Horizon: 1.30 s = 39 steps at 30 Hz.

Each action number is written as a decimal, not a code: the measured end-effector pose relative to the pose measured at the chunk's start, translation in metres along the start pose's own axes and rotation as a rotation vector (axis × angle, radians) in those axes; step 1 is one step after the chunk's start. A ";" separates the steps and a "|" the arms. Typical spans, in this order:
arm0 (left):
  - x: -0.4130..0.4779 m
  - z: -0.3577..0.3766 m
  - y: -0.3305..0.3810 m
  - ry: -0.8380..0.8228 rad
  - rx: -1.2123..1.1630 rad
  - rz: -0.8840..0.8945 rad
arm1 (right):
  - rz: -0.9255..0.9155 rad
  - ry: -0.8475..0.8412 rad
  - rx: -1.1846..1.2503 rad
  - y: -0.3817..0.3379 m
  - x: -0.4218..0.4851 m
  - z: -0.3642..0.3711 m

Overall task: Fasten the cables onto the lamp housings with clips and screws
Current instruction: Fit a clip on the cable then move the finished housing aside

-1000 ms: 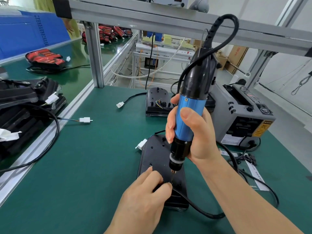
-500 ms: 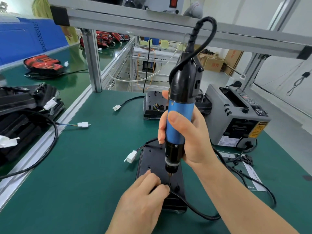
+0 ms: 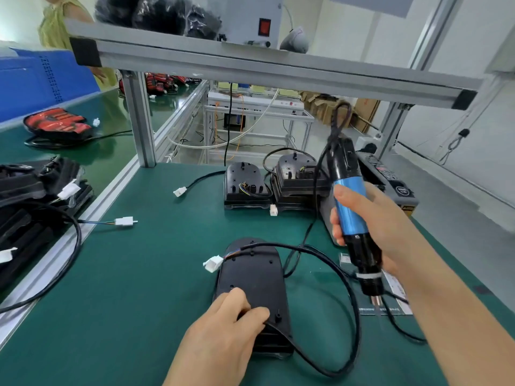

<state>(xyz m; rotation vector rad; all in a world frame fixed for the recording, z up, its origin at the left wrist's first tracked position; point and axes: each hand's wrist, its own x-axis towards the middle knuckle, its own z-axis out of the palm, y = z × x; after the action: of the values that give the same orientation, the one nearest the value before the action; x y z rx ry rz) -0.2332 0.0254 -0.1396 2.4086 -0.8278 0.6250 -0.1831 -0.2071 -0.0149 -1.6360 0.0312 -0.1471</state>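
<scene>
Pinning the cable (image 3: 357, 330) with the left hand's (image 3: 223, 332) curled fingers at the near end of the lamp housing (image 3: 253, 277), lying flat on the desk (image 3: 139, 274). Gripping the screwdriver (image 3: 349, 215) in the right hand (image 3: 384, 227), right of the housing. Probably needing the cable kept seated and the bit brought down upright. Waiting beyond the housing, two more housings (image 3: 245, 188).
</scene>
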 end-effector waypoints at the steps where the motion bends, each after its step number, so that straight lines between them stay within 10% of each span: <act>1: 0.001 0.000 0.000 0.006 -0.006 0.006 | 0.029 0.044 -0.017 0.000 -0.004 -0.013; 15: 0.002 0.007 -0.002 0.074 -0.067 0.015 | 0.371 0.585 -0.583 0.080 -0.035 -0.160; 25: 0.002 0.010 -0.003 0.044 -0.070 0.007 | 0.620 0.461 -1.343 0.114 -0.011 -0.164; 39: -0.001 0.003 0.013 -0.043 -0.065 -0.064 | 0.529 0.439 -1.572 0.127 -0.003 -0.163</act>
<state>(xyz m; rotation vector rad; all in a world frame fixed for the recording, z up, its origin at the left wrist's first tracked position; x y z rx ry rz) -0.2414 0.0148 -0.1383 2.3872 -0.7736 0.5159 -0.1956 -0.3772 -0.1316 -3.0222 1.1550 -0.0501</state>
